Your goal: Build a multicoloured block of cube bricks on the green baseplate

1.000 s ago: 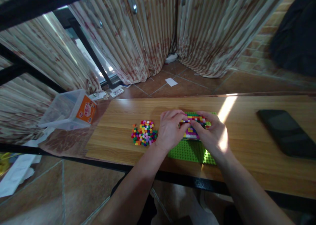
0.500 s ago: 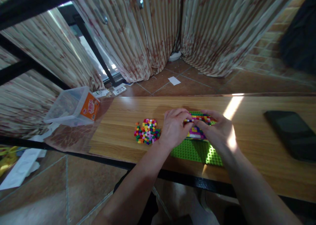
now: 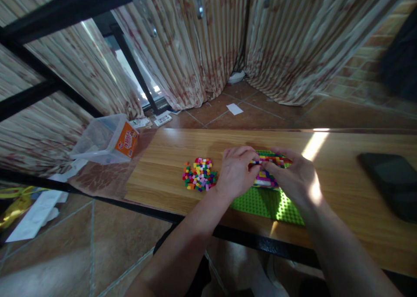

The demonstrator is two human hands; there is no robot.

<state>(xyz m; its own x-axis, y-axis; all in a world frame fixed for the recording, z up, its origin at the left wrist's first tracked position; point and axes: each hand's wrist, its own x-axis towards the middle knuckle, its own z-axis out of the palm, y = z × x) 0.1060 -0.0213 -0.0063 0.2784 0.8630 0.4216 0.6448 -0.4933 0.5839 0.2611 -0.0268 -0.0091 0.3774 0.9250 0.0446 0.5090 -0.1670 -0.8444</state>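
A bright green studded baseplate lies on the wooden table, with a low build of multicoloured toy bricks on its far half. My left hand is at the build's left side, fingers curled and thumb against fingertips; whatever they pinch is too small and hidden to name. From the right, my right hand grips the build, its thumb over the bricks near the left fingertips and its fingers at the far edge. Left of my left hand lies a pile of loose small bricks in many colours.
A black tablet-like device rests at the table's right. Beyond the table's left end stands a clear plastic bin with an orange label. The table's near edge has a black frame. Curtains hang behind.
The whole view has shifted slightly, so things sit a little farther right in the picture. Both hands keep nearly the same place and grip at the brick build.
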